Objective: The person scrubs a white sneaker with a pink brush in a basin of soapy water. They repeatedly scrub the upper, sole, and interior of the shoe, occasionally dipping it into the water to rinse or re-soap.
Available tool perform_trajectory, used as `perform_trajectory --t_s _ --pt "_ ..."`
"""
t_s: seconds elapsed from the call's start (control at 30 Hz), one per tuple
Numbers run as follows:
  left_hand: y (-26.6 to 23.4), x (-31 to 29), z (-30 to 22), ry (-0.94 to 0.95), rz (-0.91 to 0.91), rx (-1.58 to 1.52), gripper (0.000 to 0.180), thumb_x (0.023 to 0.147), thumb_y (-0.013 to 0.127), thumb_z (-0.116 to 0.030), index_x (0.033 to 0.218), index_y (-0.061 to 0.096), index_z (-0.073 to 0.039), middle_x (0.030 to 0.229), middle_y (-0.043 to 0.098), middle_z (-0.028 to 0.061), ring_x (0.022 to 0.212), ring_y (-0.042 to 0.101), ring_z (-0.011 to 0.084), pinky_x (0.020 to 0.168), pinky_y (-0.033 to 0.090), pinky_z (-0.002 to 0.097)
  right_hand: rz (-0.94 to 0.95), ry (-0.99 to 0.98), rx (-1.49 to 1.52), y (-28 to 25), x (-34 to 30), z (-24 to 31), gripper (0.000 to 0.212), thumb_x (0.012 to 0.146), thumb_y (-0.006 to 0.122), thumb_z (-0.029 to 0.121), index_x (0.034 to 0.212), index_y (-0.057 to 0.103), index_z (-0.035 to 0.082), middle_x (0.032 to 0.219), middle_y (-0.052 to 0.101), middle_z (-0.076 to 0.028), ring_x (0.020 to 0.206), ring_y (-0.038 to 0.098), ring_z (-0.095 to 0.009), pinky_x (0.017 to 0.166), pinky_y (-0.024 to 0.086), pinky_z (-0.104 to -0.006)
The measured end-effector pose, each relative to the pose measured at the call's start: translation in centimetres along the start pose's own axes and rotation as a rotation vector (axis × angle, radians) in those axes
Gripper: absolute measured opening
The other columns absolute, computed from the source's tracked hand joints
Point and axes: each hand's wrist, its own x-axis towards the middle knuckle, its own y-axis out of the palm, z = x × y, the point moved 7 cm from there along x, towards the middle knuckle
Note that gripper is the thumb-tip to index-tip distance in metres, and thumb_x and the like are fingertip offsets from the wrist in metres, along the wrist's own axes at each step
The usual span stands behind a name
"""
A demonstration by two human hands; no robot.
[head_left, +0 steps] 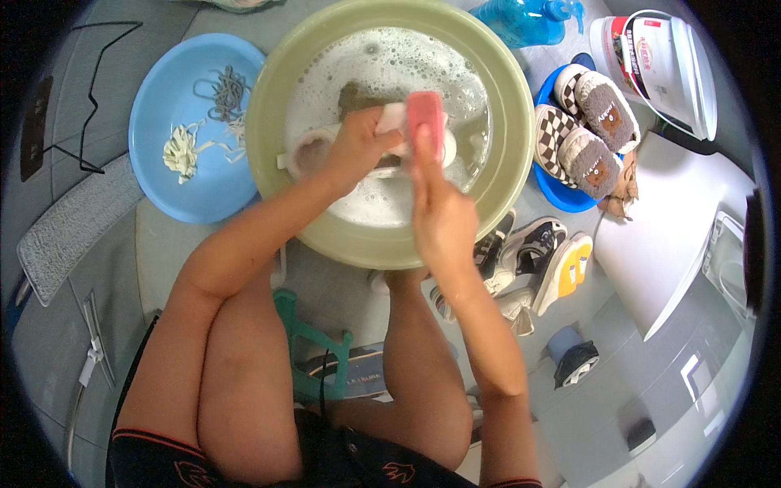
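Left grip (354, 146) clasps one white shoe (325, 150) in the single green basin (268, 106) of suds, right grip (439, 211) clenches one pink brush (425, 114) on it, one blue basin (163, 106) left.

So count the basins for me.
3: a green basin of suds at centre, a blue basin with laces at left, another blue one under slippers at right.
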Motion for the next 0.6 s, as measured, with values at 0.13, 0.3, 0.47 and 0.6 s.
perform_trajectory --t_s 0.13,0.3,0.47,0.6 --pt "0.5 -0.6 0.4 -0.046 0.006 -0.014 0.025 0.090 0.064 -0.013 0.109 0.066 0.004 0.099 0.070 0.0062 0.089 0.064 0.0109 0.079 0.051 0.0275 0.011 0.142 0.008 -0.5 1.5 -3.4 0.049 0.098 0.055 0.026 0.145 0.044 0.034 0.064 0.062 -0.020 0.056 0.064 -0.038 0.054 0.050 -0.0476" --pt "0.4 0.4 -0.5 0.060 0.013 0.067 0.026 0.090 0.064 -0.014 0.107 0.066 0.004 0.097 0.069 0.0068 0.086 0.064 0.0114 0.076 0.051 0.0278 -0.104 0.009 0.108 -1.8 0.8 -0.7 0.050 0.097 0.056 0.024 0.145 0.045 0.031 0.064 0.062 -0.020 0.056 0.063 -0.037 0.054 0.049 -0.0470" --pt "0.8 0.6 0.6 0.130 0.040 0.207 0.019 0.084 0.066 -0.016 0.085 0.063 0.003 0.068 0.064 0.0089 0.065 0.058 0.0095 0.059 0.045 0.0304 -0.001 0.101 0.046 -1.2 1.8 -0.4 0.046 0.098 0.055 0.025 0.143 0.048 0.034 0.071 0.063 -0.019 0.061 0.063 -0.036 0.060 0.050 -0.0444" --pt "0.4 0.7 -0.2 0.191 0.039 0.241 0.018 0.085 0.065 -0.015 0.088 0.065 0.003 0.071 0.065 0.0070 0.065 0.057 0.0102 0.061 0.047 0.0305 0.010 -0.005 -0.030 -0.7 0.5 2.0 0.046 0.098 0.056 0.025 0.142 0.048 0.037 0.072 0.064 -0.019 0.062 0.064 -0.037 0.058 0.050 -0.0442"
